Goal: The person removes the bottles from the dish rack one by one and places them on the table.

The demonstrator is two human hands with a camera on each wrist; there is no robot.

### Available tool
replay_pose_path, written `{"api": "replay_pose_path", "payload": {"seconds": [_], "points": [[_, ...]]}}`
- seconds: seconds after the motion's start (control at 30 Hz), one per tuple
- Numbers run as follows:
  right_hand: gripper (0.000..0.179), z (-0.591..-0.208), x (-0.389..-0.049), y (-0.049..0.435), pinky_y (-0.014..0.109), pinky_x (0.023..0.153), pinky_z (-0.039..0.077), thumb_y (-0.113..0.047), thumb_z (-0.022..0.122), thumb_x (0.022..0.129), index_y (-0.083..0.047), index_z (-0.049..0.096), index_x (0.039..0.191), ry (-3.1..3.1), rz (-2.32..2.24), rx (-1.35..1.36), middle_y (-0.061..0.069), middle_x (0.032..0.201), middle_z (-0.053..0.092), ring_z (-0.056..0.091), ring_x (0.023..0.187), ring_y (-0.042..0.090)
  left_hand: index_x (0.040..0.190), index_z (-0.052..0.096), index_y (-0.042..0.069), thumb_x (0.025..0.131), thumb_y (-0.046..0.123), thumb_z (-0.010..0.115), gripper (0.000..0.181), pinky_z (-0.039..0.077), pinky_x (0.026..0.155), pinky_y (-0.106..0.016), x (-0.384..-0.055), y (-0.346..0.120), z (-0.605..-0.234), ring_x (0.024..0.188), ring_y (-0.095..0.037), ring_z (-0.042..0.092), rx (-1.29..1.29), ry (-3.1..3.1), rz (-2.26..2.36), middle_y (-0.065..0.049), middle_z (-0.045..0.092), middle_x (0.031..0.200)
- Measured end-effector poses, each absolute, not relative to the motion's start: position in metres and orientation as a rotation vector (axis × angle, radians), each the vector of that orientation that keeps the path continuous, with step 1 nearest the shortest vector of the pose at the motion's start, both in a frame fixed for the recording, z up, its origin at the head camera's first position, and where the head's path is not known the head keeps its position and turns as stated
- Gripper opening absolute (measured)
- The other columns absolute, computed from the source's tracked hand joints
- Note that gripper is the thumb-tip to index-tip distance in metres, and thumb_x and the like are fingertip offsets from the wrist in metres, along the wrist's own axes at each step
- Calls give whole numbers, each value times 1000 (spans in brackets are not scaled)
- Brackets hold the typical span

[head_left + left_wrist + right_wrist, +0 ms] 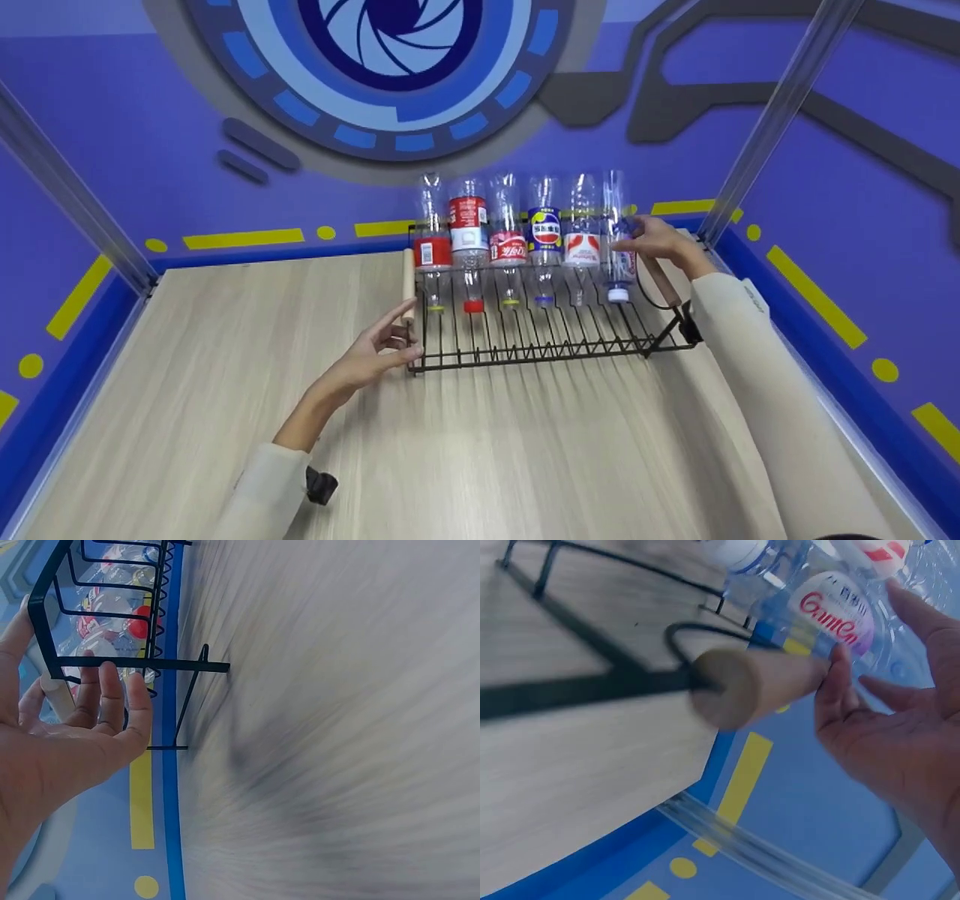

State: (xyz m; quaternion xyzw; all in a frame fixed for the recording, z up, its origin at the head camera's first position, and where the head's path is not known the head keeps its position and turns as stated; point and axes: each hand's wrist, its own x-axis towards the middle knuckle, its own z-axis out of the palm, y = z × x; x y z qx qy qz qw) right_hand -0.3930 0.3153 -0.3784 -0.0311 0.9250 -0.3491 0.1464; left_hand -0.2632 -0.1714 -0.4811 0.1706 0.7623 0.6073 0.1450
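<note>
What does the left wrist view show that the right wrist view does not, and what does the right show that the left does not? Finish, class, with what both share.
Only the left wrist view: the left hand at the rack's end, the left handle and a red cap.

Only the right wrist view: the right hand, the right handle, an oval label with red lettering, and a corner post.

Both: parts of the rack, bottles, the table and the wall with yellow marks.
</note>
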Motion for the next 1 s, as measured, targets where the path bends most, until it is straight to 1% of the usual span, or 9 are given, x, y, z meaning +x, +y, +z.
{"api": "replay_pose_path", "payload": {"seconds": [0.17, 0.33, 0.5, 0.6, 0.63, 0.73, 0.83, 0.87, 1.0], "points": [[93, -373, -396, 305, 58, 121, 29, -25, 69, 97, 12, 9, 158, 2645, -992, -22, 39, 154, 29, 32, 144, 52, 163, 27, 28, 97, 17, 71, 80, 44, 97, -35, -263, -172, -479, 114, -21, 54, 464, 2201, 1738, -15, 56, 127], [89, -375, -397, 298, 57, 121, 30, -18, 74, 92, 14, 20, 155, 2664, -1032, 31, 38, 151, 36, 36, 141, 51, 162, 28, 30, 97, 18, 72, 80, 45, 96, -34, -262, -171, -478, 116, -23, 54, 439, 2210, 1733, -16, 57, 128], [85, -377, -394, 300, 56, 121, 32, -21, 78, 90, 13, 31, 151, 2644, -1074, 127, 34, 150, 39, 39, 141, 49, 162, 28, 32, 96, 22, 73, 81, 45, 94, -34, -262, -167, -479, 118, -22, 53, 425, 2211, 1720, -17, 57, 130], [87, -379, -393, 302, 54, 120, 34, -27, 81, 87, 14, 34, 148, 2646, -1090, 155, 34, 148, 39, 41, 137, 46, 162, 28, 30, 96, 21, 73, 81, 46, 92, -33, -262, -166, -479, 117, -21, 53, 434, 2202, 1730, -18, 57, 130], [91, -379, -393, 303, 54, 119, 35, -30, 83, 85, 15, 34, 148, 2658, -1084, 156, 34, 148, 39, 41, 136, 45, 162, 28, 30, 96, 20, 73, 81, 46, 92, -33, -263, -166, -479, 116, -21, 53, 439, 2199, 1731, -19, 57, 130], [99, -379, -393, 302, 54, 121, 33, -31, 85, 83, 16, 29, 150, 2663, -1056, 146, 37, 151, 35, 38, 139, 48, 163, 27, 29, 96, 20, 72, 81, 47, 92, -34, -263, -167, -479, 116, -21, 52, 449, 2185, 1739, -18, 57, 128], [103, -378, -395, 298, 55, 124, 27, -26, 84, 84, 15, 21, 154, 2669, -1014, 141, 38, 156, 29, 30, 146, 51, 163, 27, 31, 96, 21, 73, 82, 45, 94, -35, -262, -168, -478, 117, -21, 53, 438, 2189, 1736, -16, 58, 127], [102, -378, -395, 296, 56, 124, 24, -22, 82, 86, 16, 17, 154, 2658, -1015, 139, 39, 157, 26, 26, 148, 52, 162, 27, 31, 96, 22, 74, 82, 45, 95, -35, -262, -169, -478, 117, -21, 54, 432, 2191, 1735, -15, 58, 127], [100, -376, -395, 289, 56, 125, 23, -16, 80, 87, 16, 15, 155, 2667, -1001, 134, 39, 156, 27, 26, 148, 52, 162, 27, 32, 95, 23, 74, 83, 44, 96, -36, -261, -171, -477, 118, -22, 55, 412, 2199, 1723, -12, 60, 125]]}}
